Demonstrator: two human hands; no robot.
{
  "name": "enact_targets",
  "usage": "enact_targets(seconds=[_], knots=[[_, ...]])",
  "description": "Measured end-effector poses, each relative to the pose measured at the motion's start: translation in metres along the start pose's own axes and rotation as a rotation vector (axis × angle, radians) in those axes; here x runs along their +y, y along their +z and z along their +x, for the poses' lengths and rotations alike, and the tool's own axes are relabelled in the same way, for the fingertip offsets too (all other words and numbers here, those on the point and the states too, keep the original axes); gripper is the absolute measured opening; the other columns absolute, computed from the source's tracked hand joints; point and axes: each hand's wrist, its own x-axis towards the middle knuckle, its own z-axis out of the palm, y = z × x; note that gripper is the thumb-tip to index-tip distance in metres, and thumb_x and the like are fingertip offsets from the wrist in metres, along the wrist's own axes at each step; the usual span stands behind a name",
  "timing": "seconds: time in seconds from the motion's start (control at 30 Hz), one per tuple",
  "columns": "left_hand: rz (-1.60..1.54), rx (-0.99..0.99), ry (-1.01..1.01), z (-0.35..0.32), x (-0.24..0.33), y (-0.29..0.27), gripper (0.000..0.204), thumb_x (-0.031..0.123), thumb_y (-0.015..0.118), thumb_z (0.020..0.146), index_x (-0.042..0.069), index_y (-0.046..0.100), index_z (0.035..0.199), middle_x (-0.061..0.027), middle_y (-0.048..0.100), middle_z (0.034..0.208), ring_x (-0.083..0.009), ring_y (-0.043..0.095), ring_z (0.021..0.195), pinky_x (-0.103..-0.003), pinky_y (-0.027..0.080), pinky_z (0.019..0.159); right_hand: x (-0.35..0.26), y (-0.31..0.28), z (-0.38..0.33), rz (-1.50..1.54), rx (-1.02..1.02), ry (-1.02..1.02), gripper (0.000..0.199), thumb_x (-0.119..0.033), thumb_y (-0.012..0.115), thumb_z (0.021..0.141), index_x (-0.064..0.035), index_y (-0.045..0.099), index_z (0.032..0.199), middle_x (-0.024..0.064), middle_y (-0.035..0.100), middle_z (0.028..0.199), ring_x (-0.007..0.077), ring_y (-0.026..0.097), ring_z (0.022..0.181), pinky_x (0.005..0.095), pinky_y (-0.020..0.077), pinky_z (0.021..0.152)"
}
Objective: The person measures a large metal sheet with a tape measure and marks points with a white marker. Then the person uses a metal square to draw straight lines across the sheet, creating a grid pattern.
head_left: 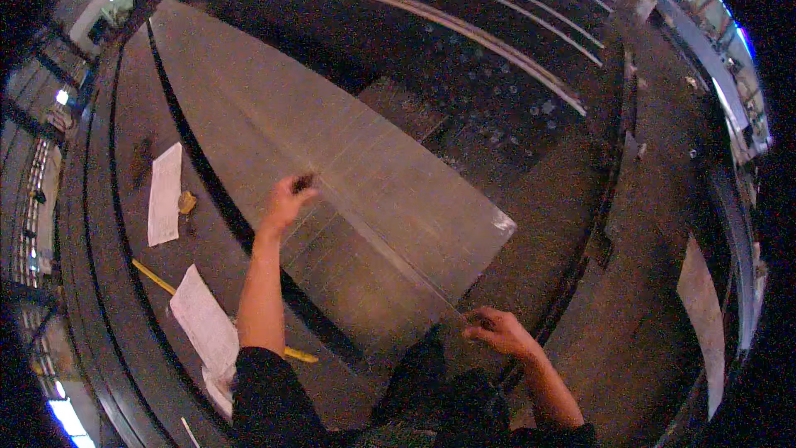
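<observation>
A long grey metal sheet (390, 149) lies aslant across the dark work surface in front of me. Along it runs a narrow, straight, pale strip (385, 250), between my two hands; whether it is a ruler, a measuring tape or a sheet edge is unclear. My left hand (286, 203) is over the sheet's middle, its fingers curled around something small and dark (303, 183) that I cannot make out. At the strip's near end, just past the sheet's lower edge, my right hand (502, 333) has its fingers bent and pinched on the strip.
To the left lie two white papers (165, 195) (203, 319), a small yellowish-brown lump (187, 202) and a yellow strip (153, 276) passing under one paper. Small round pieces (489, 83) dot the dark surface beyond the sheet. Long pale rails (464, 25) curve across the back. A pale sheet (701, 307) stands out at far right.
</observation>
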Motion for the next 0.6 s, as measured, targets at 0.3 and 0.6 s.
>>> enact_targets(seconds=[0.3,0.6], knots=[[0.349,0.282,-0.001,0.240,-0.057,-0.050,0.038,0.028,0.078,0.078,0.006,0.074,0.108,-0.0095,0.074,0.097,-0.0166,0.066,0.084,-0.031,0.050,0.081,-0.021,-0.029,0.137,-0.320,0.400,-0.006,0.032,-0.019,0.075,0.080,-0.0061,0.063,0.106,0.0133,0.072,0.090,0.0308,0.071,0.081,0.0393,0.0548,0.074],[0.491,0.448,0.013,0.273,-0.053,-0.002,0.040,0.035,0.078,0.077,0.010,0.075,0.108,-0.0135,0.073,0.104,-0.0264,0.069,0.095,-0.036,0.051,0.087,-0.018,-0.044,0.176,-0.578,0.617,-0.096,0.037,-0.023,0.081,0.077,-0.0112,0.066,0.109,0.0123,0.064,0.097,0.0331,0.067,0.085,0.0417,0.0557,0.070]])
